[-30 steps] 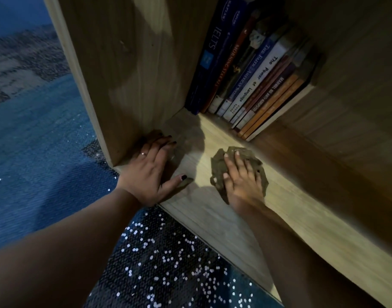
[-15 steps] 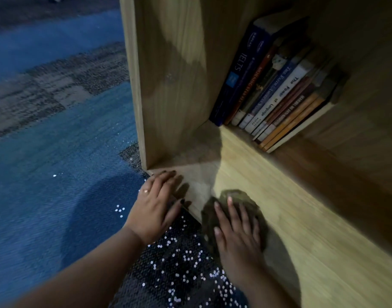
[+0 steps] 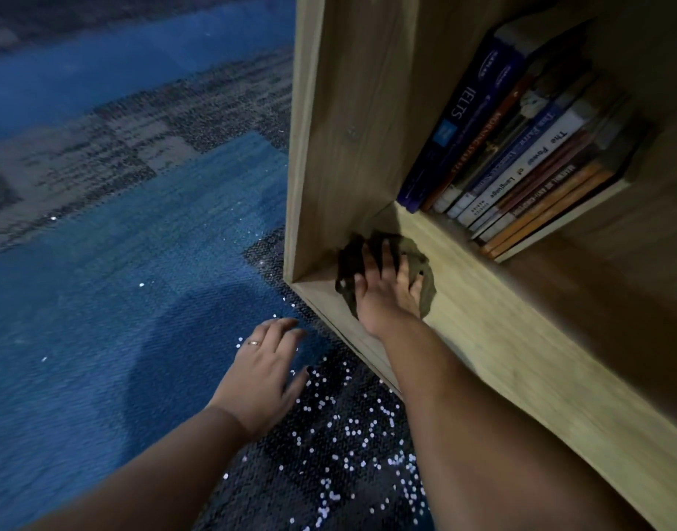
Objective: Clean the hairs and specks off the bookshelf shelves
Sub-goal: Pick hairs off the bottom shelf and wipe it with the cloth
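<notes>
Right hand (image 3: 386,291) spread flat, pressing cloth (image 3: 405,245) into shelf (image 3: 501,339) corner at side panel (image 3: 348,128); left hand (image 3: 264,373) spread, empty, outside panel. Best: sweep away from panel, even pressure

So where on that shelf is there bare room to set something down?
The shelf board lies bare right of the cloth, along the front edge before the books. The left corner is taken by the right hand and cloth; books fill the back.
</notes>
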Motion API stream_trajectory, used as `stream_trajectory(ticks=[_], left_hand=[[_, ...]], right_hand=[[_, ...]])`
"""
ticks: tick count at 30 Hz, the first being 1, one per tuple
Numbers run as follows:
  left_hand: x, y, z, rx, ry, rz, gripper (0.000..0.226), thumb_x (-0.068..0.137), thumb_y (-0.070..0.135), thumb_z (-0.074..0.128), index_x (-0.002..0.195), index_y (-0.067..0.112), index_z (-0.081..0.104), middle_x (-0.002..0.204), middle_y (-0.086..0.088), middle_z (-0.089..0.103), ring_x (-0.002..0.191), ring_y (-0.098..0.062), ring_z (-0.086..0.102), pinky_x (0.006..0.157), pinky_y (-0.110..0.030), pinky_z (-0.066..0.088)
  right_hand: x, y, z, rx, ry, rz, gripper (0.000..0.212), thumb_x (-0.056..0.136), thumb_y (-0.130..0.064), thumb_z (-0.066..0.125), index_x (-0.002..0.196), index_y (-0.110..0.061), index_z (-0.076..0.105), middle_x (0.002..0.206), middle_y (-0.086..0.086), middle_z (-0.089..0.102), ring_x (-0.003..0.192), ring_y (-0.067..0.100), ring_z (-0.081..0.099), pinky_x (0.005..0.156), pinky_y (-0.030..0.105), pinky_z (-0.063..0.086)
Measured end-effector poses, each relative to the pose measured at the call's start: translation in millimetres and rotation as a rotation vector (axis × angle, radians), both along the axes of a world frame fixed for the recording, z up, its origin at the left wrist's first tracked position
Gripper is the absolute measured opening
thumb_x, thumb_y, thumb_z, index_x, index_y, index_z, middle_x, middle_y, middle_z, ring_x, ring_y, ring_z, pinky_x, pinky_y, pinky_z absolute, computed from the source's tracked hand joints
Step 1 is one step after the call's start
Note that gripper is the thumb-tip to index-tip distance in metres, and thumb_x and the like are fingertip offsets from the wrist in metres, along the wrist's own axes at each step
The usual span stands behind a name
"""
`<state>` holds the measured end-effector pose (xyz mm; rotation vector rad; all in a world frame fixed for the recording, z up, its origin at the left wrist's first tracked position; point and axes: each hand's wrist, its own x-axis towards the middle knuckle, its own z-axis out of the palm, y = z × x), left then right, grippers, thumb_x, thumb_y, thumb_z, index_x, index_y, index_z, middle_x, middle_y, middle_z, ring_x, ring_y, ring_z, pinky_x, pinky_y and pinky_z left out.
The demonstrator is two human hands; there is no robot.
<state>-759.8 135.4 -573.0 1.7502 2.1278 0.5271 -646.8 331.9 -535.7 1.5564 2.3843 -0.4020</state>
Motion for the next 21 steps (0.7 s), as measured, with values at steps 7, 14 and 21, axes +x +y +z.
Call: stream_trajectory(ticks=[7,14,21], left_hand=[[-1.7,-4.9,-4.6,-0.119,-0.077,0.049,0.052,0.093,0.049,0.041,0.138,0.023,0.044,0.141,0.004,0.041,0.132,-0.018,0.032,0.106,-0.041,0.041],[1.9,-20.4,7.9,-0.219,-0.119,0.022,0.047,0.094,0.039,0.052,0.138,0.025,0.042,0.144,0.005,0.037,0.133,-0.018,0.03,0.108,-0.039,0.038],[21.8,-16.7,50.5,-0.254,-0.148,-0.043,0.042,0.094,0.035,0.052,0.134,0.025,0.043,0.136,0.004,0.039,0.128,-0.02,0.032,0.106,-0.042,0.037]], right_hand=[[78.6,-64.0,10.8,-0.009,0.12,0.298,0.049,0.1,-0.051,0.009,0.143,-0.054,-0.014,0.151,-0.027,-0.03,0.142,0.008,-0.027,0.118,0.044,-0.011],[58.7,-63.3,5.6,0.006,0.079,0.057,0.055,0.098,-0.056,0.013,0.146,-0.05,-0.013,0.155,-0.019,-0.026,0.145,0.015,-0.019,0.118,0.048,-0.008],[129.3,-103.4,15.2,-0.037,0.018,0.113,0.081,0.094,-0.051,0.045,0.145,-0.049,-0.018,0.152,-0.017,-0.033,0.144,0.015,-0.023,0.119,0.05,-0.003]])
